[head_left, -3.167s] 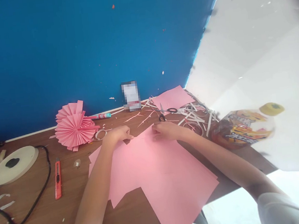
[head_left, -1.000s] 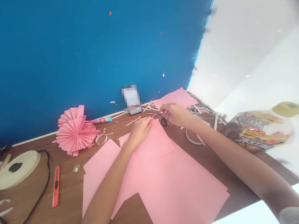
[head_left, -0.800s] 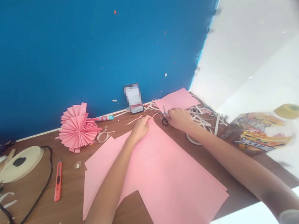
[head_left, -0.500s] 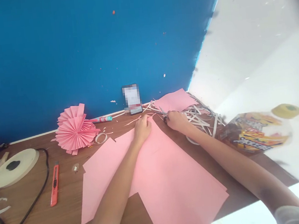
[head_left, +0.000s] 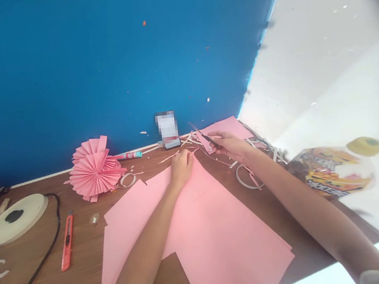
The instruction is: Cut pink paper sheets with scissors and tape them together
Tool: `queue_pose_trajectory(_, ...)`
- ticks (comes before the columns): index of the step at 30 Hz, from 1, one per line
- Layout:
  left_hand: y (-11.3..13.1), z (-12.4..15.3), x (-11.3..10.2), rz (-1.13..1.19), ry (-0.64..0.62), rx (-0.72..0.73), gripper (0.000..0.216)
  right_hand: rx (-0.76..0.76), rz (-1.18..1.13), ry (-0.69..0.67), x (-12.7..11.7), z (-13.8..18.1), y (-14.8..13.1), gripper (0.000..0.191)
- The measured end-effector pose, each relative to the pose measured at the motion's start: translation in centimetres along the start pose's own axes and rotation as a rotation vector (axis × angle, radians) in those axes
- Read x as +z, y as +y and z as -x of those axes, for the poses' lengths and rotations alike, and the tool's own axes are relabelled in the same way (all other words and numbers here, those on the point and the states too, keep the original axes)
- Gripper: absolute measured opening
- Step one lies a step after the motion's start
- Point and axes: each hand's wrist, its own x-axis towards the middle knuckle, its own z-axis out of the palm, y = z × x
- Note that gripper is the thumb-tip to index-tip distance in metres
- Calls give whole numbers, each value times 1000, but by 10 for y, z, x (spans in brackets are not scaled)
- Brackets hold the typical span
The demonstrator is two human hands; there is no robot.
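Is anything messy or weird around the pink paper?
Yes, it's a bit messy: loose white strips lie jumbled on the table near the right hand, not in a neat pile. An orange spot marks the blue wall too; I can't tell if it's damage.

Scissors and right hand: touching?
Touching. The head view shows the scissors held in the right hand, handle end within its grasp, blades sticking out beyond it.

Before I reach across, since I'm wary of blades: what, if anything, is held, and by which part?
The right hand holds the scissors by the handles. The left hand lies on the pink paper at its far end; whether it grips is unclear.
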Motion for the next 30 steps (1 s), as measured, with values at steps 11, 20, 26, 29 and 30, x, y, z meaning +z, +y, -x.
queue_pose_trajectory(11,0,1,0,99,-42,83,30,125,-102,-392,18,16,-2,22)
queue_pose_trajectory(20,-1,1,-3,111,-54,50,16,79,83,-482,20,23,-5,36)
queue_pose_trajectory(26,-5,0,-1,205,-51,1,17,42,130,-533,27,32,-7,37)
queue_pose_trajectory(29,-8,-3,1,233,-33,-48,18,7,205,-412,29,32,-8,41)
queue_pose_trajectory(30,-10,-3,1,249,-23,-66,17,-21,277,-351,29,31,-6,41)
